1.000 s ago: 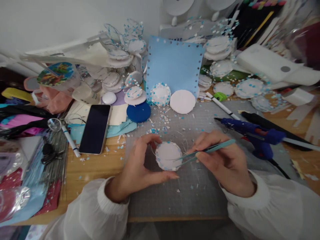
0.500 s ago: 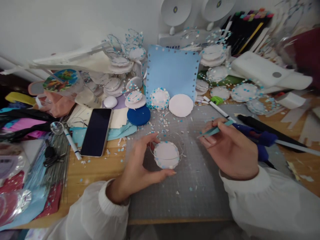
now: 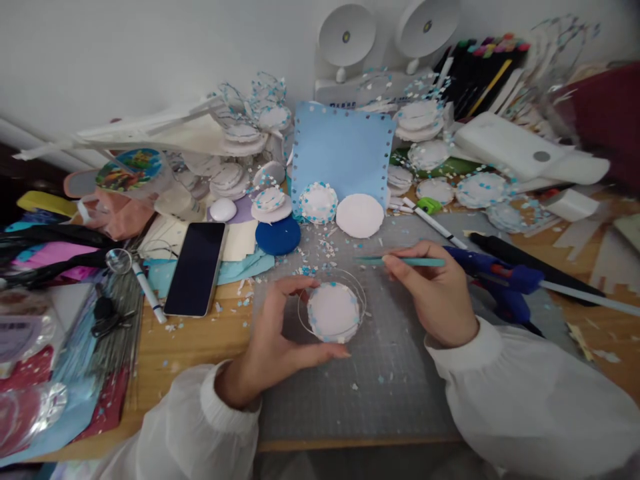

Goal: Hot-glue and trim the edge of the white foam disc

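Teal tweezers [image 3: 420,261] are pinched in my right hand [image 3: 430,287], their tips pointing left above the grey cutting mat [image 3: 380,407]. My left hand [image 3: 285,333] curves its thumb and fingers around a white disc [image 3: 334,310] edged with small blue and white pieces. A thin wire ring [image 3: 365,293] loops around that disc. Small blue and white bits [image 3: 327,250] lie scattered on the mat just behind it. Farther back, a decorated round [image 3: 319,203] and a plain white disc [image 3: 360,215] lean on a light blue board [image 3: 343,147].
A phone [image 3: 195,269] and a dark blue disc [image 3: 278,234] are at the left. On the right lie a blue glue gun [image 3: 493,270] and a white marker [image 3: 435,225]. More decorated discs and two lamps [image 3: 347,35] line the back.
My right hand has moved left, bringing the tweezers closer to the scattered bits and turning them nearly level. My left hand stays around the disc. The whole view has shifted slightly.
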Available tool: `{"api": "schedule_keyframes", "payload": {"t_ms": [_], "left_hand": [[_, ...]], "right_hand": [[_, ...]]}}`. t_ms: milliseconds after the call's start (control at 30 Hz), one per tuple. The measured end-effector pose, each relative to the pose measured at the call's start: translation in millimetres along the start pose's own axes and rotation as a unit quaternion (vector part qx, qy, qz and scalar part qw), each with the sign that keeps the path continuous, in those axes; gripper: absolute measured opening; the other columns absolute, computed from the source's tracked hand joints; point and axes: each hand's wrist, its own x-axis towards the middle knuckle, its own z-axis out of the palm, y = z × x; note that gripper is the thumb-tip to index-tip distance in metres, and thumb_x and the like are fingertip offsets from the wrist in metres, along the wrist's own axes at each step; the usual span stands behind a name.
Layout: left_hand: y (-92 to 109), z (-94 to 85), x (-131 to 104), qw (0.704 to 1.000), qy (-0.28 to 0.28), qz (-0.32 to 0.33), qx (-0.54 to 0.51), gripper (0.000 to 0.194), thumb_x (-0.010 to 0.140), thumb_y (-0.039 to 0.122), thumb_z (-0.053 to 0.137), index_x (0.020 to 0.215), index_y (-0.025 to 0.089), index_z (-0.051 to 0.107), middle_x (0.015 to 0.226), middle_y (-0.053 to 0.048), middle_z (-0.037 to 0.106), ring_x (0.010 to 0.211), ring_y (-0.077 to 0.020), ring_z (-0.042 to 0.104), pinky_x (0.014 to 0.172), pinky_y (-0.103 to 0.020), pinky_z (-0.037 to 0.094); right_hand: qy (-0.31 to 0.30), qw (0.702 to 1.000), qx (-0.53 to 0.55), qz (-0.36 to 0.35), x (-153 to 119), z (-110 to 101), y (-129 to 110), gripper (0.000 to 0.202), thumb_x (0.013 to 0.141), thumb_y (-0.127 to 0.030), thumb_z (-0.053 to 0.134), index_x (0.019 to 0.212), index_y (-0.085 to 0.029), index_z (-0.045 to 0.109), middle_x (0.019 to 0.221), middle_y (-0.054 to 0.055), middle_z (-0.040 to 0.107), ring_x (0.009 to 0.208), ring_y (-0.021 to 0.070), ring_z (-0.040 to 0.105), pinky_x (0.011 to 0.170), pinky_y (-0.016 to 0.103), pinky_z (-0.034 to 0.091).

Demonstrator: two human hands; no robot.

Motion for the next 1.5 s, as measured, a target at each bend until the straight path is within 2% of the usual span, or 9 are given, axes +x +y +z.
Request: {"api": "schedule_keyframes", "payload": {"t_ms": [100,200,400,500,700,967,1233,1400,1500], "left_hand": [[-2,1.5,-1,1.000,0.007,0.001,-0.018,0.082,0.056,0.051,0.084,0.123,0.023,0.046,0.113,-0.009,0.057,0.091,-0.0209,0.055,0.083,-0.037,0.045],[-2,3.2,-3,0.999,-0.010,0.004,-0.045,0.084,0.054,0.052,0.084,0.123,0.023,0.045,0.112,-0.010,0.056,0.094,-0.0223,0.056,0.082,-0.037,0.046],[7,2.8,-1,0.987,-0.128,0.083,-0.044,0.091,0.048,0.045,0.089,0.122,0.027,0.040,0.110,-0.010,0.061,0.100,-0.0281,0.060,0.083,-0.042,0.049],[10,2.5,2,0.982,-0.152,0.111,-0.015,0.088,0.050,0.045,0.088,0.121,0.027,0.039,0.108,-0.010,0.064,0.098,-0.0292,0.063,0.084,-0.043,0.048],[12,2.9,4,0.983,-0.155,0.102,-0.001,0.085,0.051,0.047,0.087,0.119,0.027,0.040,0.108,-0.011,0.065,0.097,-0.0291,0.064,0.085,-0.044,0.047],[11,1.7,6,0.983,-0.140,0.111,0.031,0.085,0.051,0.049,0.087,0.119,0.026,0.041,0.108,-0.011,0.065,0.097,-0.0295,0.063,0.084,-0.045,0.047],[11,1.9,6,0.983,-0.151,0.101,0.035,0.082,0.053,0.044,0.086,0.119,0.027,0.039,0.109,-0.011,0.064,0.097,-0.0303,0.063,0.084,-0.045,0.047],[12,1.8,6,0.982,-0.157,0.093,0.036,0.081,0.055,0.044,0.085,0.120,0.026,0.040,0.110,-0.012,0.064,0.098,-0.0311,0.063,0.086,-0.045,0.046],[12,1.6,6,0.983,-0.149,0.102,0.036,0.084,0.054,0.047,0.085,0.122,0.026,0.040,0.110,-0.011,0.064,0.098,-0.0304,0.063,0.086,-0.045,0.046]], "right_hand": [[-0.035,0.995,-0.058,-0.079,-4,2,2,0.015,0.073,-0.025,0.075,0.075,-0.023,0.061,0.083,0.002,0.071,0.080,0.0180,0.069,0.071,0.033,0.055],[-0.066,0.983,-0.095,-0.141,-6,5,3,0.012,0.075,-0.022,0.073,0.077,-0.023,0.061,0.083,0.002,0.073,0.083,0.0191,0.070,0.075,0.034,0.056],[-0.115,0.966,-0.152,-0.176,-7,8,5,0.006,0.078,-0.023,0.070,0.080,-0.023,0.064,0.084,0.003,0.074,0.081,0.0188,0.070,0.074,0.034,0.057],[-0.135,0.961,-0.164,-0.178,-6,9,8,0.005,0.079,-0.023,0.069,0.080,-0.024,0.065,0.084,0.002,0.074,0.080,0.0190,0.070,0.073,0.035,0.056],[-0.143,0.961,-0.161,-0.173,-7,11,8,0.005,0.078,-0.024,0.069,0.080,-0.026,0.066,0.083,0.001,0.073,0.080,0.0199,0.069,0.073,0.036,0.055],[-0.096,0.961,-0.146,-0.215,-7,8,-2,0.009,0.077,-0.019,0.070,0.080,-0.024,0.063,0.084,0.002,0.074,0.082,0.0183,0.070,0.076,0.034,0.055],[-0.163,0.939,-0.198,-0.229,-7,8,10,0.003,0.080,-0.026,0.067,0.081,-0.025,0.065,0.082,0.003,0.072,0.079,0.0193,0.068,0.072,0.035,0.055],[-0.160,0.935,-0.210,-0.237,-9,8,11,0.002,0.081,-0.025,0.066,0.083,-0.025,0.065,0.082,0.002,0.071,0.080,0.0195,0.067,0.073,0.036,0.054],[-0.141,0.946,-0.188,-0.225,-11,9,6,0.005,0.080,-0.022,0.067,0.082,-0.026,0.064,0.082,0.002,0.072,0.079,0.0188,0.068,0.073,0.035,0.055]]}}
